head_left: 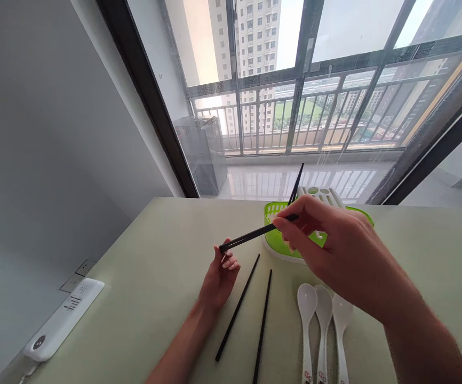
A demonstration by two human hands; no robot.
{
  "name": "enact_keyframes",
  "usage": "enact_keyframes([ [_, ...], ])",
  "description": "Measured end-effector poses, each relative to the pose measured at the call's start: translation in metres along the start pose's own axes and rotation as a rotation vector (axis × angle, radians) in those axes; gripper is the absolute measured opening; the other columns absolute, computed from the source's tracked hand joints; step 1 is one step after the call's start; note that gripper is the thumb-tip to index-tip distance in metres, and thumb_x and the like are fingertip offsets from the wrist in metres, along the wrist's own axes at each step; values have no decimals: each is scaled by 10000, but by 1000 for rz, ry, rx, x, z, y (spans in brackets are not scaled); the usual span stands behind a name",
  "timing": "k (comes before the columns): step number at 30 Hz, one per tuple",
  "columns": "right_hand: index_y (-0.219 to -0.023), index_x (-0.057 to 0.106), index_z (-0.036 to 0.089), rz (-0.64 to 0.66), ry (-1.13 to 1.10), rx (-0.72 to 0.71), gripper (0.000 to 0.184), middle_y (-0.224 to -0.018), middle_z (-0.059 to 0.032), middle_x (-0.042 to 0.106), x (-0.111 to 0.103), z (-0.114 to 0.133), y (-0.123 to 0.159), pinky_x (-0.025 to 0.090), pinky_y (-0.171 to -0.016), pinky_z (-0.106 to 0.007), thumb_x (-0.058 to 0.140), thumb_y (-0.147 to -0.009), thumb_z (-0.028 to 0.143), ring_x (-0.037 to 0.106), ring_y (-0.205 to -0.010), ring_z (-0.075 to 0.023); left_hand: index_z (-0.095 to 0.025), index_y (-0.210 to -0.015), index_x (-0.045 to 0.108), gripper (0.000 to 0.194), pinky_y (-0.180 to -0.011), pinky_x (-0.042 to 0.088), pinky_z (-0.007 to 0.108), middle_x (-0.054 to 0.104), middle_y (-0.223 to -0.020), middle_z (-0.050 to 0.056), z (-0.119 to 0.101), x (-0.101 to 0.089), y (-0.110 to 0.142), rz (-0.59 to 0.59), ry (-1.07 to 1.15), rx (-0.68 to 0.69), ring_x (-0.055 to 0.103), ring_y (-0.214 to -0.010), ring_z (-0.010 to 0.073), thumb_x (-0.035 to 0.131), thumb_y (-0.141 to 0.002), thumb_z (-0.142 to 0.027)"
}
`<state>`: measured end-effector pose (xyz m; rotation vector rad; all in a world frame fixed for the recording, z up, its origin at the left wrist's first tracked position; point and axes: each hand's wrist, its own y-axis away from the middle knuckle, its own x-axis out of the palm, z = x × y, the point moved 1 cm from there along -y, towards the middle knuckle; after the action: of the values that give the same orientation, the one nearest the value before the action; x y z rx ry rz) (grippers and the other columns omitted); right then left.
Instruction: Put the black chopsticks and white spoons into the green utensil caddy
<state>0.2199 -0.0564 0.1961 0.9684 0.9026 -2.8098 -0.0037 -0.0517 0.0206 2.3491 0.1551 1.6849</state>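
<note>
1. Far left, a white elongated device (65,322) sits at the edge of the pale green surface (154,250), just below a wall socket (78,274).
2. A left hand (220,277), palm turned up, pinches the lower ends of two black chopsticks (265,230), its grip closed between thumb and fingers.
3. The pair slants up to the right above the surface, stretched between both hands.
4. Beneath, a loose chopstick (238,308) and a second loose chopstick (263,326) lie side by side, apart.
5. Behind, dark sticks (296,184) lean out of a green basket (278,246), beside a white slotted rack (319,192).
6. Three white spoons (324,306) rest in the foreground, bowls away from the camera.
7. At right, a right hand (335,240) reaches across the basket, its grip clamped on the chopsticks' upper ends.
</note>
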Motion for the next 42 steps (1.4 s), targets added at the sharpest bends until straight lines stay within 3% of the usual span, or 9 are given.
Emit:
enact_keyframes([
  [12, -860, 631, 260, 27, -5, 45, 144, -705, 60, 706, 0, 1, -1, 455, -608, -265, 635, -990, 322, 657, -618, -131, -134, -918, 682, 263, -529, 467, 161, 522, -742, -26, 0, 3, -2, -84, 23, 21, 481, -530, 25, 506, -1087, -231],
  [22, -876, 644, 255, 6, -50, 61, 167, -708, 32, 705, 1, 3, -1, 456, -563, -271, 630, -992, 374, 653, -613, -147, -128, -839, 631, 157, -557, 483, 159, 510, -753, -34, 0, 1, -1, -67, -37, 17, 494, -559, 24, 691, -980, -164],
  [32, -886, 635, 243, -51, -228, 154, 277, -700, 16, 703, 0, 2, -3, 510, -562, -257, 644, -979, 504, 673, -606, -148, -133, -766, 601, 236, -573, 494, 175, 531, -767, -27, 1, 0, 1, 1, -143, 28, 486, -574, 33, 758, -934, -187],
  [42, -809, 582, 241, -166, -248, 163, 319, -674, 24, 679, 0, 2, -3, 526, -602, -269, 659, -975, 503, 637, -584, -134, -128, -764, 602, 342, -527, 470, 166, 548, -753, -41, 3, -5, 0, -4, -232, 32, 476, -546, 23, 922, -764, -251],
])
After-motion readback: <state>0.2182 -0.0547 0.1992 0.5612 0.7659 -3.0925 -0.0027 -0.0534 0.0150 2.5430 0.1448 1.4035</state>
